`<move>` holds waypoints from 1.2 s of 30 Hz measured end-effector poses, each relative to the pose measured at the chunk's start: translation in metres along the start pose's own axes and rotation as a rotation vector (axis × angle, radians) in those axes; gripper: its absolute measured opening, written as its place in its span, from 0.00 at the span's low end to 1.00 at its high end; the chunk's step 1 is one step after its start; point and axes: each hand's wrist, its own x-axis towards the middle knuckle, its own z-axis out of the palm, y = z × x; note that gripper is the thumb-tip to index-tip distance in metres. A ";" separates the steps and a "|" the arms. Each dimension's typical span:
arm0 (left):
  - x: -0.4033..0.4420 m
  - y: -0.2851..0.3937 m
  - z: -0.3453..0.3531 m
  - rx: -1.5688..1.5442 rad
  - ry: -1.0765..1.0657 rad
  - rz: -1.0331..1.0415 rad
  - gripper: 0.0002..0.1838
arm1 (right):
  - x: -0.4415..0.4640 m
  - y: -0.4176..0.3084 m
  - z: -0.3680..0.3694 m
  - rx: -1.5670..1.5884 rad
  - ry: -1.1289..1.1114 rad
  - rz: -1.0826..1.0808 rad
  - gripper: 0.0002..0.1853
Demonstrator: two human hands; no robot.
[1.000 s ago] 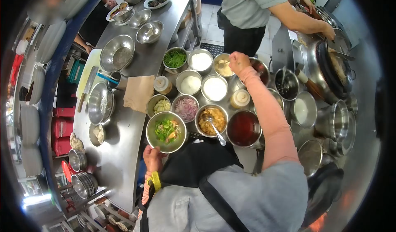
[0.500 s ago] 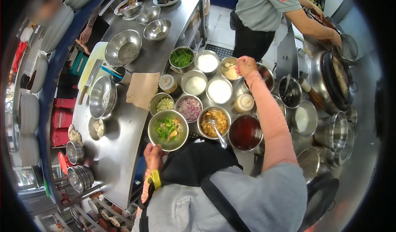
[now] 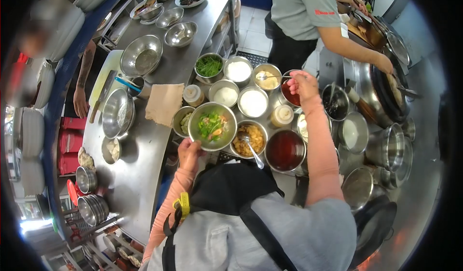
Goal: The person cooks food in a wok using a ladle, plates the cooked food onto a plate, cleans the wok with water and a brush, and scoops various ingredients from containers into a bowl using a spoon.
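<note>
My left hand pinches the near rim of a metal bowl holding chopped green onion and other pieces. The bowl is slightly tilted and covers most of the chopped red onion pot behind it. In my right hand is the handle of a metal spoon. Its head rests on the pale yellow minced food in a metal pot. Under my right wrist sits a pot of red sauce, partly hidden. Near the bowl stand pots of white powder and diced yellow-brown food with its own spoon.
Squeeze bottles stand among the pots. A pot of dark red liquid is near my apron. Leftward, a steel table carries bowls, a knife and brown paper. A co-worker reaches over a large cooking pot.
My left hand has brought the bowl rightward and up, over the red onion. My right hand has shifted right, and its spoon now shows. The co-worker's near arm has come down over the large pot.
</note>
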 end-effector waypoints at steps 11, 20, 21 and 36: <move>0.021 0.001 0.031 -0.050 -0.087 -0.018 0.08 | -0.032 -0.010 0.055 -0.454 -0.272 -0.112 0.11; 0.000 -0.008 0.002 -0.115 -0.012 -0.030 0.06 | -0.002 0.011 0.073 -0.545 -0.315 0.002 0.10; -0.001 -0.009 -0.001 -0.123 -0.005 -0.029 0.06 | -0.001 0.012 0.074 -0.538 -0.318 0.013 0.10; 0.005 -0.011 -0.002 -0.101 0.013 -0.001 0.08 | -0.055 -0.040 0.060 -0.280 -0.286 0.029 0.10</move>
